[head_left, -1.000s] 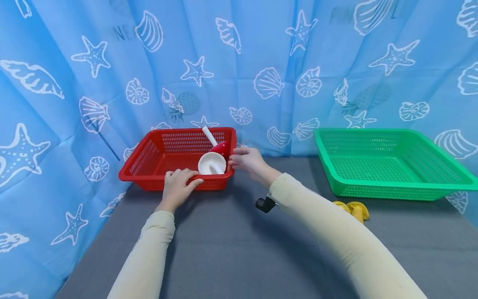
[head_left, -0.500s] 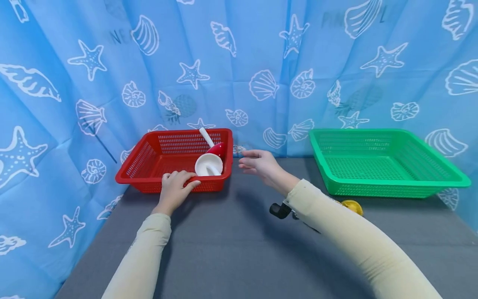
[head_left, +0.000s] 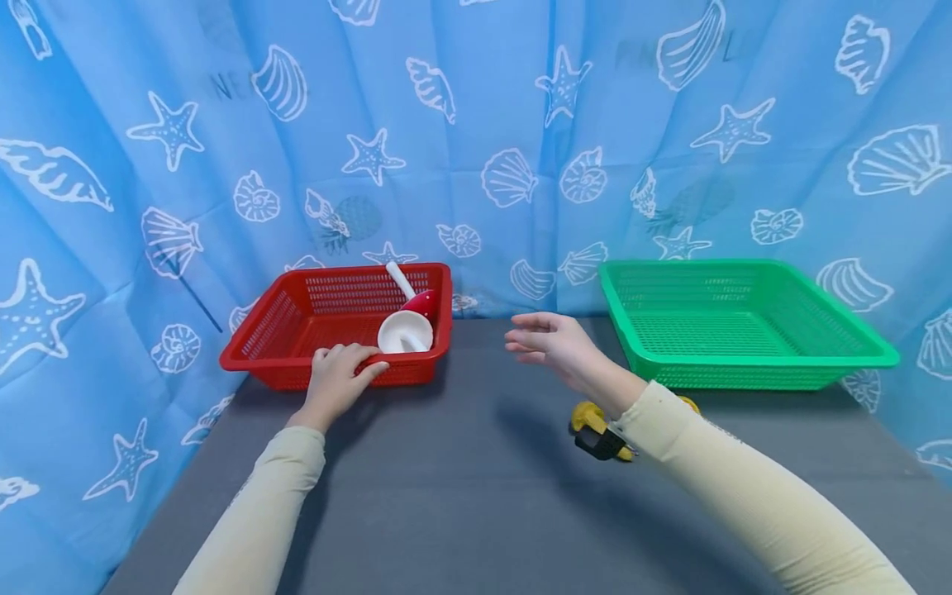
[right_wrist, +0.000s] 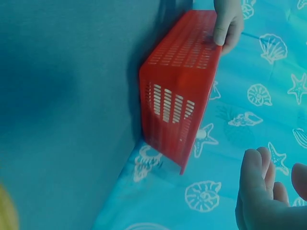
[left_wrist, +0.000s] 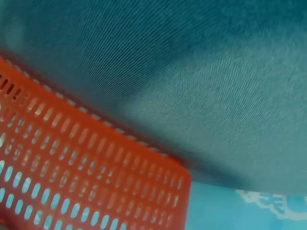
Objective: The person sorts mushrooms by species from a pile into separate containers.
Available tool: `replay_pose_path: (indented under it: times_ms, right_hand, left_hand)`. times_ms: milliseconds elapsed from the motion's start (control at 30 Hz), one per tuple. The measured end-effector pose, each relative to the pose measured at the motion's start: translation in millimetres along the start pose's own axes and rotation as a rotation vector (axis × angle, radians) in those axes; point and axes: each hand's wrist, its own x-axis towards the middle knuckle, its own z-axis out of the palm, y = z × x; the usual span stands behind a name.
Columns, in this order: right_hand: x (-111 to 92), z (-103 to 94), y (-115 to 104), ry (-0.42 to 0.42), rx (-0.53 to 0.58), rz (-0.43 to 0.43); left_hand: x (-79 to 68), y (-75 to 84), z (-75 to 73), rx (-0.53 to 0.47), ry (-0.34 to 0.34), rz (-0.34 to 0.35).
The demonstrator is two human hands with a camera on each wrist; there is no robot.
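My left hand (head_left: pixel 338 382) grips the near rim of the red basket (head_left: pixel 275 376), fingers over the edge and thumb outside. The right wrist view also shows that left hand (right_wrist: pixel 229 26) pinching the rim. Inside the basket's right end lies a white round bowl-shaped piece (head_left: pixel 392 329) with a white stick-like part in it. Behind it is a red piece with white dots (head_left: pixel 421 304) and a white handle (head_left: pixel 400 279) leaning on the back wall. My right hand (head_left: pixel 558 343) hovers over the table between the two baskets, fingers loosely extended, holding nothing.
A green basket (head_left: pixel 751 361) stands at the back right. Yellow objects (head_left: pixel 589 416) lie on the grey table (head_left: pixel 446 496) under and behind the right wrist, partly hidden by the arm and a black wrist device (head_left: pixel 598 444). A blue shell-patterned curtain (head_left: pixel 476 124) hangs behind.
My right hand has moved right, from the red basket's right side to the gap between the baskets. The head view has swung slightly right. The left hand stays on the rim.
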Motion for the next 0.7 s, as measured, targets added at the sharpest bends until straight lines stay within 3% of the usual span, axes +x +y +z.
replay_pose_path:
  times_ms: [200, 333, 533, 700]
  right_hand:
    - [-21, -21.5, 3, 0.013, -0.043, -0.029]
    - [-28, -33.9, 4, 0.013, -0.069, -0.031]
    - [-42, -50.5, 4, 0.033, -0.099, -0.035]
    - [-55, -64.3, 3, 0.042, -0.154, -0.048]
  left_hand:
    - [-0.1, 4.6, -4.9, -0.005, -0.027, 0.002]
    - [-3.0, 11.7, -8.9, -0.012, -0.004, -0.046]
    - [-13.5, 29.6, -11.9, -0.078, 0.086, -0.135]
    - [-26.1, 43.1, -13.3, -0.157, 0.181, -0.111]
